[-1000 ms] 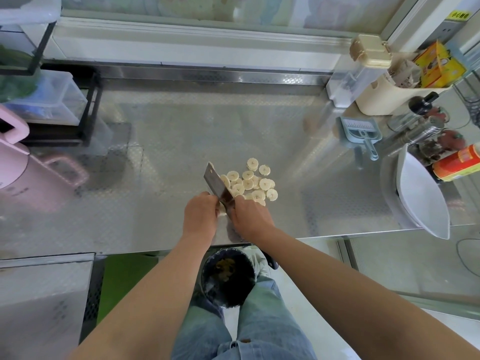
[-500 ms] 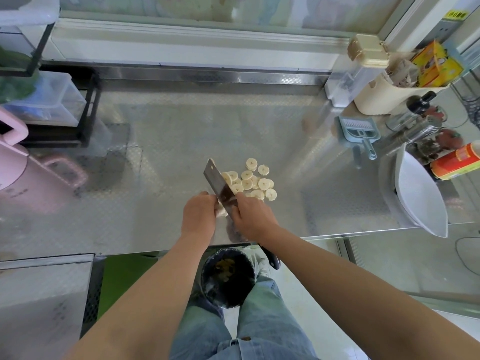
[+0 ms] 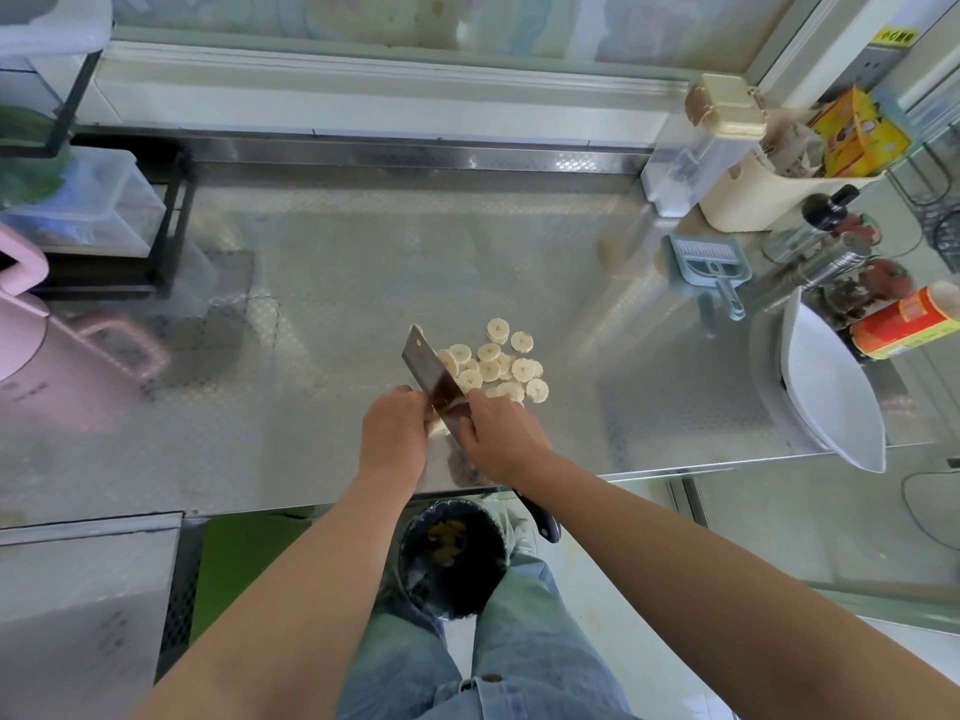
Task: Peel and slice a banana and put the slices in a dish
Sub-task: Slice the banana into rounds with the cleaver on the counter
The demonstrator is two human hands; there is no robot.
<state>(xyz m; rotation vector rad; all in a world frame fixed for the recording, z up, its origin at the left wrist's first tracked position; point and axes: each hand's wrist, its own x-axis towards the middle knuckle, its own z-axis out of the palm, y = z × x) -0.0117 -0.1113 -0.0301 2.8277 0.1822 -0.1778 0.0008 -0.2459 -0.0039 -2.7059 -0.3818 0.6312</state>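
A pink jug [image 3: 18, 335] stands at the left, near a black rack [image 3: 174, 220] with clear boxes [image 3: 104, 200]. A little blue scoop [image 3: 709, 265] lies at the right, near a cream tub [image 3: 753, 200] and a red bottle [image 3: 904, 327]. A black bin [image 3: 470, 589] sits on the floor.

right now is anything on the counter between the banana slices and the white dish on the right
Nothing visible does. The counter between the banana slices and the white dish shows bare steel; the blue scoop lies farther back, off that line.
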